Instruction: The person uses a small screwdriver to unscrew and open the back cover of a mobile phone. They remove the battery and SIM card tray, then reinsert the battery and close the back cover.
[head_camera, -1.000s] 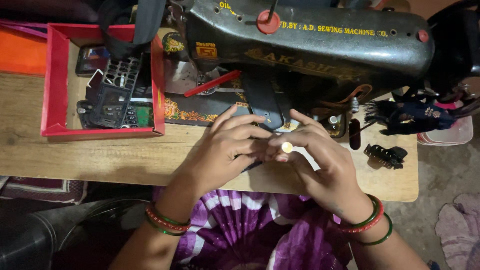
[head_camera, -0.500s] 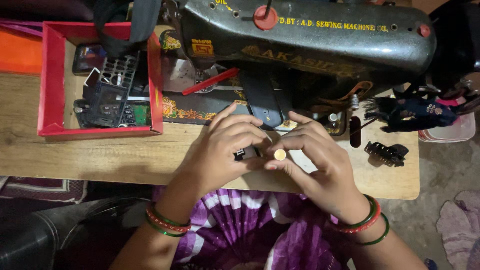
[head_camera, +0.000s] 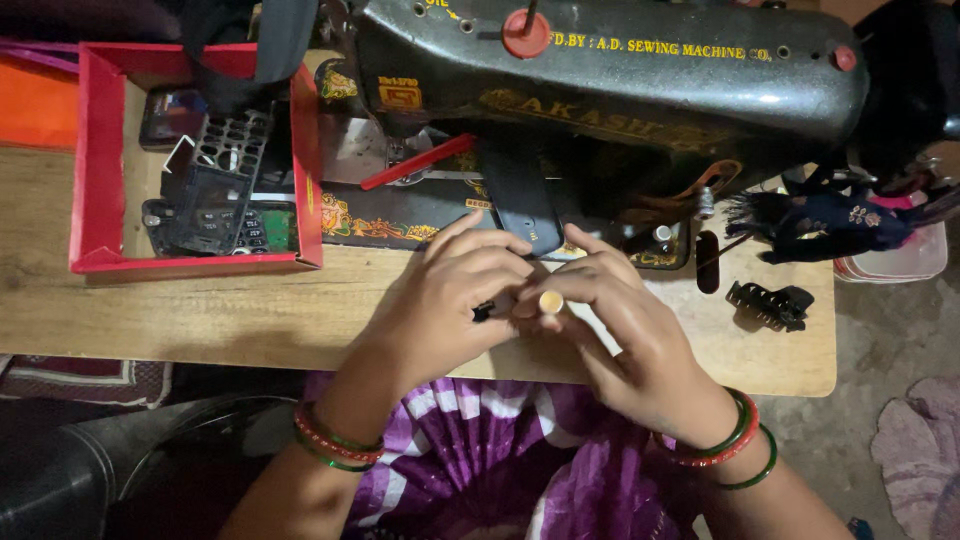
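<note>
**Hands pinching a small round part at the table edge**

Head view: fingers of both hands meet just above the near edge of the wooden table (head_camera: 200, 320), in front of the black sewing machine (head_camera: 610, 80). The right hand (head_camera: 640, 340) pinches a small pale round part (head_camera: 551, 301), button-like, between thumb and fingertips. The left hand (head_camera: 450, 300) is closed around a small dark piece (head_camera: 483, 311) whose tip pokes out beside the round part; what it is cannot be told. Both look light, hard and smooth, likely to slip, so a fingertip pinch at the rim suits the round one best. To the left, a red tray (head_camera: 95, 170) holds dark keypad parts. A black toothed clip (head_camera: 768, 304) lies to the right, well apart from the hands.
</note>
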